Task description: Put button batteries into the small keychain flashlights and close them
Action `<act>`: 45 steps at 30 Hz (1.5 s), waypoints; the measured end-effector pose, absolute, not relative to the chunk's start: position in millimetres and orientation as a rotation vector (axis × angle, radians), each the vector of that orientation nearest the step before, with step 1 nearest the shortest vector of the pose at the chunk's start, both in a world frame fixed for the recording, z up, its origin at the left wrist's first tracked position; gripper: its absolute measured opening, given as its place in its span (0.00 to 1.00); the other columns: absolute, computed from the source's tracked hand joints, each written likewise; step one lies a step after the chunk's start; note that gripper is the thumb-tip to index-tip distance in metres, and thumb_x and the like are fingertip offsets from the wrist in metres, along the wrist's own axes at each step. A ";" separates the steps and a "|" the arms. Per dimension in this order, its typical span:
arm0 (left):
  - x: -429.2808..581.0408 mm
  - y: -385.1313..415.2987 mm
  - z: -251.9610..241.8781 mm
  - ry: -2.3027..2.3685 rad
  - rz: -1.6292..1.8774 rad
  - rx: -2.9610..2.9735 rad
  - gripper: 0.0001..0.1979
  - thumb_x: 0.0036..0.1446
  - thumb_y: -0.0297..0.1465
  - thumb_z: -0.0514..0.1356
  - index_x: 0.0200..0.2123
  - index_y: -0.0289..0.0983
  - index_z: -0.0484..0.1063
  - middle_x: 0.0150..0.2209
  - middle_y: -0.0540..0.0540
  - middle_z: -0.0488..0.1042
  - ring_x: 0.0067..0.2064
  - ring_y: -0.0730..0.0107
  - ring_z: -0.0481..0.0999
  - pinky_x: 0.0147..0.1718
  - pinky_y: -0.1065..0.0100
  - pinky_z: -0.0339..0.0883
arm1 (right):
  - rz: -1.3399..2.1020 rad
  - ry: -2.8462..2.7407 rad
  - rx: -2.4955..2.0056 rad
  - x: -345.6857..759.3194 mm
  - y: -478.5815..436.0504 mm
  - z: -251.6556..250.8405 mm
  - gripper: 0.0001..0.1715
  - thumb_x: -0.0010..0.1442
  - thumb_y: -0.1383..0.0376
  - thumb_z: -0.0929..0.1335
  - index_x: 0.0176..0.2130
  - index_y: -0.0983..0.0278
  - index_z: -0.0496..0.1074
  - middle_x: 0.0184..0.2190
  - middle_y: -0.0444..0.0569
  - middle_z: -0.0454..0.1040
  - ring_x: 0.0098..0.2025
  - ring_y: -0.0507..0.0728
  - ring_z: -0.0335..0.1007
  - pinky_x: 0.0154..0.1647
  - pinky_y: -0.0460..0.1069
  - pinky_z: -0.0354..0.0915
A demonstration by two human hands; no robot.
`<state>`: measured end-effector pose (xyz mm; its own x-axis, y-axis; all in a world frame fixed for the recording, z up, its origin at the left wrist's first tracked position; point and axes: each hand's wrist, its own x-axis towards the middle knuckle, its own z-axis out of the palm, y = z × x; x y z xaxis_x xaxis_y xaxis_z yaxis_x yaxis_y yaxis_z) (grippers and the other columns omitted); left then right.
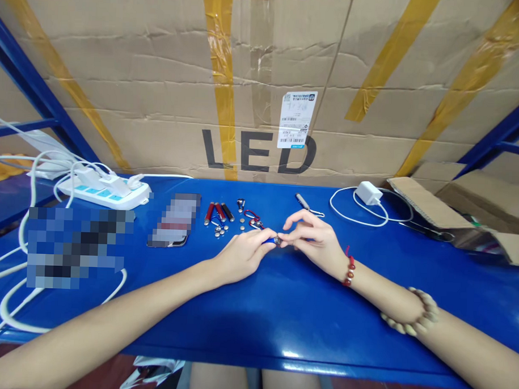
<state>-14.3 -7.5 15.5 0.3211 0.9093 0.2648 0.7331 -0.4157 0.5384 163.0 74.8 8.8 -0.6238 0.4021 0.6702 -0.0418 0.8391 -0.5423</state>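
We grip a short, shiny blue cylindrical tube [272,241] between the thumb and fingers of our left hand [240,255], its dark, silvery end facing our right hand [316,237]. The right hand pinches at that end with thumb and forefinger, its other fingers curled loosely above; whether it holds a separate small part there, we cannot tell. The tube sits just above the glossy blue table [276,308], between our two hands.

Beyond our left hand and a little to its left lie two red metallic cylindrical tubes [220,212] and, just beside them, a black cylindrical tube [228,212]. Nearer that hand are small round silver discs [218,234], and just beyond its fingers a red metal snap-hook clip [252,214]. Well to the left of the left hand lies a flat rectangular phone [173,224], its screen blurred, and farther out is a white plastic power strip [108,195].

Just beyond our right hand rests a slim silver-grey tube [302,200] with a metal hook. Farther off to that hand's right stands a white cube-shaped plastic charger [369,192] with a thin white cable [356,222].
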 end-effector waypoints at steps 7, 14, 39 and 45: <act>-14.4 -7.2 13.7 1.469 0.724 2.367 0.10 0.62 0.30 0.45 0.36 0.37 0.65 0.30 0.49 0.71 0.33 0.69 0.70 0.32 0.71 0.61 | 0.636 -2.218 -0.277 164.8 74.4 8.3 0.11 0.57 0.64 0.66 0.26 0.63 0.75 0.34 0.48 0.67 0.28 0.49 0.67 0.29 0.46 0.68; -14.1 -8.8 14.3 1.479 0.682 2.425 0.10 0.61 0.30 0.46 0.38 0.38 0.66 0.36 0.47 0.73 0.38 0.66 0.71 0.36 0.68 0.64 | 0.715 -2.252 -0.244 165.9 74.1 5.9 0.11 0.58 0.65 0.65 0.26 0.64 0.72 0.35 0.48 0.66 0.28 0.48 0.69 0.30 0.45 0.68; -14.2 -7.3 10.3 1.421 0.906 2.247 0.10 0.60 0.30 0.50 0.44 0.40 0.65 0.41 0.48 0.75 0.41 0.68 0.75 0.41 0.69 0.66 | 0.575 -2.177 -0.279 160.8 71.7 12.4 0.13 0.56 0.62 0.67 0.24 0.64 0.74 0.26 0.47 0.65 0.25 0.49 0.62 0.23 0.44 0.60; -14.0 -7.7 9.0 1.445 0.968 2.171 0.06 0.59 0.31 0.52 0.40 0.38 0.63 0.39 0.47 0.74 0.39 0.67 0.75 0.36 0.70 0.65 | 0.597 -2.149 -0.263 160.3 72.0 12.1 0.10 0.55 0.64 0.68 0.24 0.65 0.74 0.26 0.46 0.65 0.25 0.48 0.62 0.22 0.44 0.60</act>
